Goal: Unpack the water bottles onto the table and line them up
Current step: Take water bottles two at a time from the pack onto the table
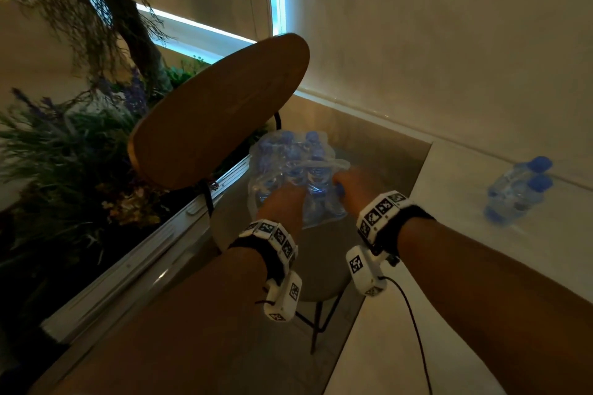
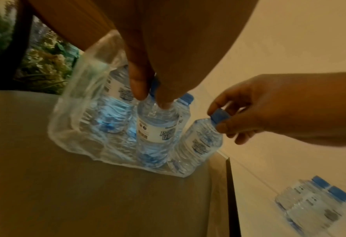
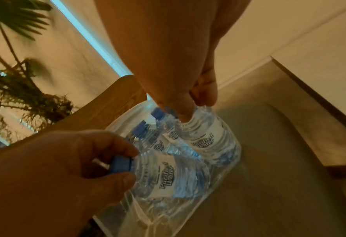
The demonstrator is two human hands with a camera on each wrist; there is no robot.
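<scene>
A torn clear plastic pack (image 1: 282, 151) of small blue-capped water bottles stands on a chair seat (image 1: 321, 253). My left hand (image 2: 149, 97) pinches the top of one labelled bottle (image 2: 158, 128) inside the wrap. In the right wrist view, the same left hand (image 3: 127, 166) has its fingers curled round that bottle's blue cap (image 3: 121, 163). My right hand (image 3: 192, 110) grips the neck of another bottle (image 3: 206, 139) at the pack's right edge, and this bottle (image 2: 200, 144) leans outward. Several unpacked bottles (image 1: 516, 192) stand together on the white table (image 1: 449, 234) to the right.
The chair's oval wooden back (image 1: 218, 112) rises just behind and left of the pack. Plants (image 1: 73, 154) and a metal rail (image 1: 144, 253) fill the left side. A wall (image 1: 449, 42) runs behind the table. A cable (image 1: 414, 330) hangs from my right wrist.
</scene>
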